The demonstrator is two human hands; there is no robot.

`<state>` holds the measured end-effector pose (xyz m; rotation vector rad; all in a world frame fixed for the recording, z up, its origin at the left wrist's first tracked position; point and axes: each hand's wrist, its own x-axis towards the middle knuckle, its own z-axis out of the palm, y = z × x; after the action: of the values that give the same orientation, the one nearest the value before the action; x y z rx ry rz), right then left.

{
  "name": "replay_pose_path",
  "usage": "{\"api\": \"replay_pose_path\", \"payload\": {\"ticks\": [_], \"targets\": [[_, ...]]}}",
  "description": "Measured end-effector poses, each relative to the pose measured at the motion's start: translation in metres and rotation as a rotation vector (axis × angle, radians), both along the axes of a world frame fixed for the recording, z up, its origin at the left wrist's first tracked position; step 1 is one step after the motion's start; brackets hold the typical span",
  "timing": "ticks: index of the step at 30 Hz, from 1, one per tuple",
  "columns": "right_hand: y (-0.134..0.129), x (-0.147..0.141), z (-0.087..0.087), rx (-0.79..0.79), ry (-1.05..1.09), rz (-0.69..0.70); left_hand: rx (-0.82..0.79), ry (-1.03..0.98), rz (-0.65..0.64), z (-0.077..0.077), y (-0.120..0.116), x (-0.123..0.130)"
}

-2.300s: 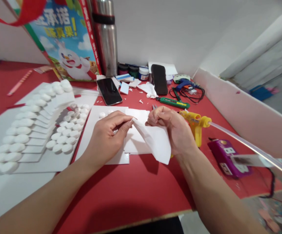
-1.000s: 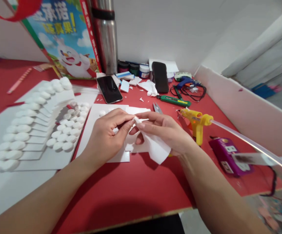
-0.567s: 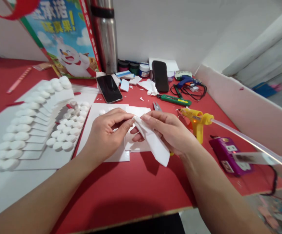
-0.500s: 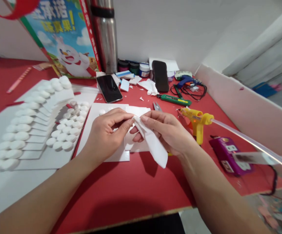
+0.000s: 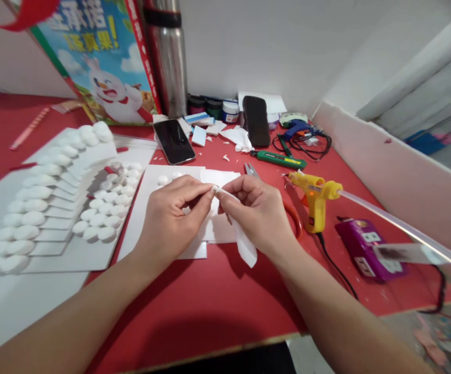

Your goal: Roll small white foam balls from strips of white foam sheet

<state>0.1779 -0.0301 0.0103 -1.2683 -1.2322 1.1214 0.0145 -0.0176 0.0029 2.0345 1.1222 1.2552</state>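
Note:
Between my two hands is a thin white sheet (image 5: 246, 248), its loose end hanging down to the right. My left hand (image 5: 176, 210) pinches its upper end between thumb and forefinger. My right hand (image 5: 254, 210) grips the same sheet just beside, thumb on top and fingers curled. The fingertips of both hands nearly touch. Beneath them lie white boards (image 5: 147, 208) with a few small white round pieces (image 5: 162, 180). Scissors (image 5: 293, 218) with orange-red handles lie partly behind my right hand.
Rows of white discs (image 5: 34, 204) on cards stand at the left. A yellow glue gun (image 5: 316, 200) and a purple box (image 5: 369, 252) are at the right. Behind are two phones (image 5: 174, 141), a green cutter (image 5: 280, 159), a steel flask (image 5: 170, 67) and a printed box (image 5: 104, 67).
My right hand has turned and closed more over the white sheet, whose hanging end now looks narrower and shifted left. More of the scissors' handle and the glue gun's cord shows.

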Motion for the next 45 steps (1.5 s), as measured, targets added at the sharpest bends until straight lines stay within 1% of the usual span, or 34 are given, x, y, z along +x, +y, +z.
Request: {"api": "replay_pose_path", "payload": {"ticks": [4,8,10,12,14,15,17,19,21,23,25,28,30,31,34,36,38,40,41,45], "targets": [[-0.003,-0.005,-0.001,0.007,0.029,-0.050,0.123,0.067,0.049,-0.001,0.000,0.002],[-0.006,-0.008,0.000,0.015,0.098,-0.048,0.341,0.243,0.091,-0.003,0.000,0.002],[-0.007,-0.008,0.000,0.032,0.104,-0.047,0.440,0.330,0.093,-0.004,-0.001,0.003],[-0.008,-0.006,0.000,0.048,0.090,-0.054,0.480,0.376,0.065,-0.006,-0.002,0.004],[-0.007,-0.004,0.000,0.063,0.082,-0.050,0.447,0.337,0.025,-0.007,-0.003,0.005],[-0.007,-0.003,0.000,0.075,0.081,-0.040,0.399,0.279,0.009,-0.007,-0.003,0.005],[-0.006,0.000,0.002,0.105,0.082,-0.002,0.249,0.115,-0.019,-0.004,-0.003,0.005],[-0.005,0.003,0.004,0.126,0.093,0.058,0.061,-0.040,-0.061,-0.001,-0.001,0.003],[-0.004,0.005,0.004,0.134,0.108,0.114,-0.055,-0.121,-0.111,0.001,0.001,0.000],[-0.004,0.007,0.004,0.139,0.103,0.146,-0.060,-0.118,-0.138,0.003,0.002,-0.003],[-0.004,0.007,0.003,0.140,0.062,0.144,0.002,-0.061,-0.133,0.002,0.002,-0.004],[-0.006,0.006,0.004,0.132,0.014,0.104,0.102,0.031,-0.091,0.002,0.001,-0.004],[-0.006,0.007,0.008,0.059,0.089,0.107,0.132,0.055,-0.074,0.002,0.000,-0.003],[-0.004,0.008,0.011,-0.016,0.160,0.119,0.132,0.058,-0.072,0.002,0.001,-0.003],[0.003,0.016,0.017,-0.345,0.413,0.171,0.105,0.054,-0.071,0.003,0.003,-0.003],[0.009,0.022,0.018,-0.538,0.546,0.269,0.093,0.054,-0.089,0.003,0.005,-0.005],[0.013,0.026,0.017,-0.648,0.632,0.407,0.096,0.054,-0.132,0.003,0.006,-0.007],[0.014,0.028,0.015,-0.679,0.678,0.502,0.105,0.055,-0.165,0.003,0.007,-0.008],[0.014,0.028,0.014,-0.672,0.695,0.520,0.108,0.055,-0.165,0.003,0.007,-0.008],[0.010,0.026,0.011,-0.602,0.736,0.515,0.070,0.046,-0.164,0.003,0.008,-0.009]]}}
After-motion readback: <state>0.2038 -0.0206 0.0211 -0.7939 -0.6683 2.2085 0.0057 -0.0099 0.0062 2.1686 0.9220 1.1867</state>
